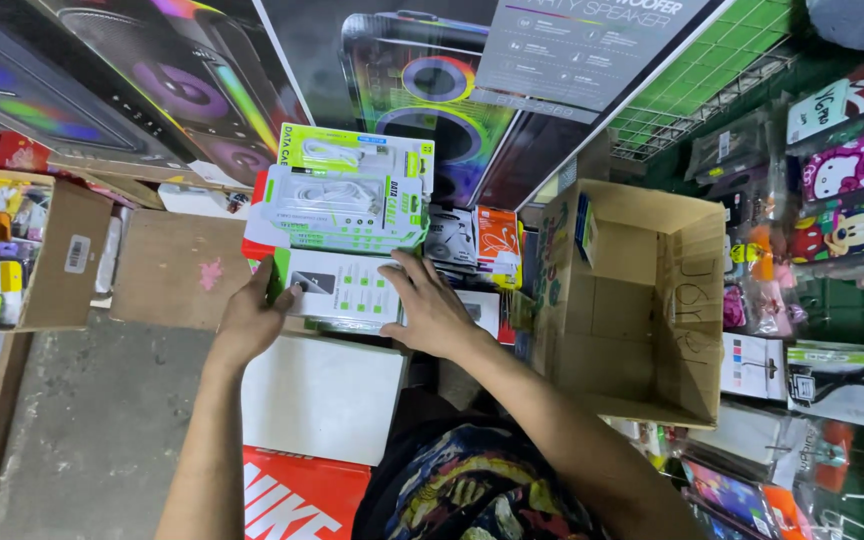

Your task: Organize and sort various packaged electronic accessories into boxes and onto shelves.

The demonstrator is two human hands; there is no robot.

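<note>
Cramped stockroom, goods stacked on every side.
Grey concrete floor (pixel 92 420) below-left of the fingers, green wire grid wall (pixel 712 70) up-right, big speaker cartons (pixel 432 90) above, open cardboard box (pixel 642 300) just right, flat bright light.

Green-and-white cable packs (pixel 347 205): glossy printed card, clear plastic windows catching light. Open carton (pixel 642 300) at right: matt brown corrugated cardboard, rough torn flaps. Flat cardboard sheet (pixel 177 268): dull brown, scuffed, pink stain. Floor (pixel 102 420): grey concrete, rough, speckled. Speaker boxes (pixel 432 90) behind: glossy printed card, shiny. Hanging phone cases (pixel 852 200): in clear crinkled plastic bags. Red box lid (pixel 297 495): smooth matt card. White box top (pixel 322 395): plain matt card.
</note>
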